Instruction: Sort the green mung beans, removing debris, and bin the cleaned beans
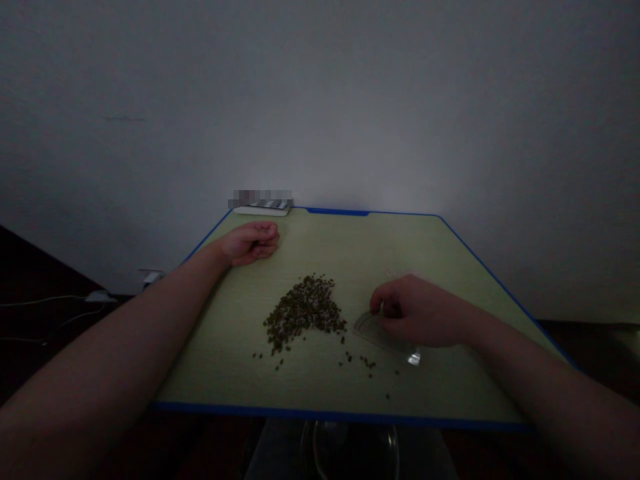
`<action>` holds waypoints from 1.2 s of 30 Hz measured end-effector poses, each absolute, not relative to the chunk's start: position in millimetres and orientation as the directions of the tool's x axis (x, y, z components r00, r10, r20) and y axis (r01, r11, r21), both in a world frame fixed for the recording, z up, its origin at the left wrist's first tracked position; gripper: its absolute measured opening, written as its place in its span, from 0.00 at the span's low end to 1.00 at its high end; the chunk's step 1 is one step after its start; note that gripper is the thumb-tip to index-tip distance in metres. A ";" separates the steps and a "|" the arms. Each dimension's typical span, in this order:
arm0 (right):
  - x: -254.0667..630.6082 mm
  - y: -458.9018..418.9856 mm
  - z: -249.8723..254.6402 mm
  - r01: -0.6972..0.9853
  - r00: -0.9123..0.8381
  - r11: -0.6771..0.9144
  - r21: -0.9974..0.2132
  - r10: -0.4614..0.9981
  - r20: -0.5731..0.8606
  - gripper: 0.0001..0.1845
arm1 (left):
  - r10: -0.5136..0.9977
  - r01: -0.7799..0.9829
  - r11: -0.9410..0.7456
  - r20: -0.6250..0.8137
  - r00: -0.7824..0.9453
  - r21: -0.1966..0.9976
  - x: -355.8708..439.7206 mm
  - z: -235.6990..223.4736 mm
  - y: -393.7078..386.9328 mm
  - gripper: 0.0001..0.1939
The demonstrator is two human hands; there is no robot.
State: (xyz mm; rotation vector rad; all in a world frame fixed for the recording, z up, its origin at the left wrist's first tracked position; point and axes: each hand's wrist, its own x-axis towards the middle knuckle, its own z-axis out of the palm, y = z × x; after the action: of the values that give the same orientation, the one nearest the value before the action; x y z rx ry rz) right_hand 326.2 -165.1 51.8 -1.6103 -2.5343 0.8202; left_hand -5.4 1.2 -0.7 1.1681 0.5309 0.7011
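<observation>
A heap of small dark brown-green grains or beans (pixel 305 310) lies on the pale table, with several loose ones scattered toward its front edge. To the right of the heap, my right hand (pixel 417 310) is closed, thumb and fingers curled together on a clear plastic protractor (pixel 369 325) with curved markings. Much of that protractor is under the hand, and a bright glint shows at its near corner. My left hand (pixel 251 243) rests at the far left of the table in a loose fist, apart from the heap; nothing shows in it.
The table (pixel 380 243) has a blue rim and stands against a grey wall. A white, partly blurred flat object (pixel 263 210) sits at its far left corner. Below the front edge is a clear round bowl (pixel 397 453). White cables and a plug (pixel 100 297) lie at left.
</observation>
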 end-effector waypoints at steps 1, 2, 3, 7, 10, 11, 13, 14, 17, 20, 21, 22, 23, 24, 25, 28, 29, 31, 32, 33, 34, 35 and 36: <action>326.2 -164.2 51.2 0.836 -0.463 0.327 -0.440 0.852 -0.245 0.13 | 0.737 -0.216 0.229 -0.023 0.676 0.949 -5.3 -0.5 1.0 0.16; 325.6 -163.6 50.5 0.835 -0.464 0.334 -0.437 0.854 -0.235 0.14 | 0.739 -0.216 0.231 -0.026 0.673 0.949 -5.2 -0.3 0.8 0.17; 324.7 -163.3 49.7 0.832 -0.469 0.345 -0.434 0.855 -0.220 0.14 | 0.742 -0.218 0.233 -0.028 0.670 0.948 -5.1 -0.2 0.5 0.17; 319.7 -164.2 47.0 0.808 -0.501 0.384 -0.446 0.847 -0.177 0.15 | 0.745 -0.227 0.232 -0.023 0.667 0.946 -4.5 -0.7 0.6 0.17; 318.2 -166.4 46.8 0.789 -0.528 0.396 -0.469 0.828 -0.189 0.16 | 0.743 -0.227 0.226 -0.017 0.669 0.947 -4.4 -1.5 1.3 0.17; 318.4 -167.2 46.9 0.787 -0.533 0.399 -0.471 0.824 -0.192 0.16 | 0.742 -0.226 0.225 -0.016 0.670 0.948 -4.4 -1.6 1.4 0.17; 319.4 -168.9 47.1 0.787 -0.536 0.405 -0.465 0.823 -0.191 0.16 | 0.741 -0.224 0.223 -0.016 0.671 0.949 -4.6 -1.6 1.4 0.17; 319.9 -169.7 47.2 0.788 -0.536 0.407 -0.462 0.822 -0.191 0.16 | 0.740 -0.222 0.221 -0.015 0.673 0.949 -4.7 -1.5 1.2 0.17; 320.2 -171.2 48.1 0.789 -0.540 0.407 -0.460 0.817 -0.203 0.16 | 0.732 -0.220 0.216 -0.008 0.681 0.951 -4.8 -1.3 0.9 0.17; 318.6 -171.9 49.5 0.797 -0.530 0.400 -0.453 0.823 -0.205 0.15 | 0.733 -0.217 0.212 -0.008 0.681 0.953 -4.9 -1.4 1.1 0.17; 318.0 -172.1 49.7 0.800 -0.525 0.398 -0.449 0.827 -0.203 0.15 | 0.732 -0.213 0.212 -0.011 0.681 0.954 -4.9 -1.5 1.3 0.17; 317.6 -172.1 49.8 0.802 -0.521 0.396 -0.447 0.830 -0.200 0.15 | 0.732 -0.209 0.211 -0.013 0.681 0.955 -4.9 -1.5 1.5 0.17; 317.4 -172.1 49.6 0.802 -0.520 0.395 -0.448 0.831 -0.198 0.15 | 0.732 -0.204 0.210 -0.015 0.681 0.956 -4.9 -1.4 1.5 0.17; 317.4 -172.0 49.2 0.800 -0.520 0.396 -0.451 0.832 -0.194 0.15 | 0.732 -0.200 0.210 -0.018 0.681 0.957 -4.9 -1.2 1.5 0.18; 317.4 -171.8 48.6 0.797 -0.523 0.397 -0.455 0.831 -0.191 0.15 | 0.732 -0.198 0.210 -0.020 0.681 0.957 -4.8 -0.9 1.3 0.18; 316.3 -171.6 46.5 0.791 -0.525 0.401 -0.462 0.832 -0.176 0.15 | 0.733 -0.198 0.216 -0.025 0.680 0.956 -4.4 0.8 -0.1 0.19; 315.2 -171.8 45.9 0.791 -0.524 0.402 -0.462 0.834 -0.171 0.15 | 0.733 -0.198 0.218 -0.026 0.680 0.956 -4.3 1.4 -0.7 0.19; 312.2 -173.1 45.1 0.794 -0.517 0.398 -0.459 0.840 -0.164 0.15 | 0.736 -0.199 0.221 -0.029 0.677 0.955 -4.1 2.0 -1.5 0.19; 310.4 -174.1 45.0 0.797 -0.510 0.392 -0.459 0.845 -0.164 0.15 | 0.739 -0.200 0.223 -0.031 0.673 0.954 -4.1 2.0 -1.7 0.19; 308.8 -175.3 45.0 0.802 -0.501 0.382 -0.459 0.849 -0.167 0.15 | 0.742 -0.203 0.223 -0.031 0.669 0.953 -4.0 1.9 -1.7 0.19; 307.5 -176.4 45.2 0.807 -0.491 0.371 -0.460 0.854 -0.173 0.15 | 0.745 -0.206 0.223 -0.030 0.666 0.953 -4.0 1.7 -1.6 0.19; 306.6 -177.4 45.6 0.811 -0.483 0.360 -0.461 0.857 -0.181 0.15 | 0.747 -0.208 0.221 -0.028 0.665 0.953 -4.0 1.3 -1.4 0.19; 306.4 -178.0 46.1 0.816 -0.475 0.351 -0.460 0.860 -0.188 0.15 | 0.747 -0.209 0.219 -0.026 0.664 0.953 -4.0 1.0 -1.1 0.18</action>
State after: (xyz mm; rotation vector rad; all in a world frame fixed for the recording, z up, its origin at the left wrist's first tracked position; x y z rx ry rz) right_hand 306.4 -178.0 46.1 -1.5609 -2.5095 0.7748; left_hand -4.0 -1.1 1.0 1.1738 0.5516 0.7096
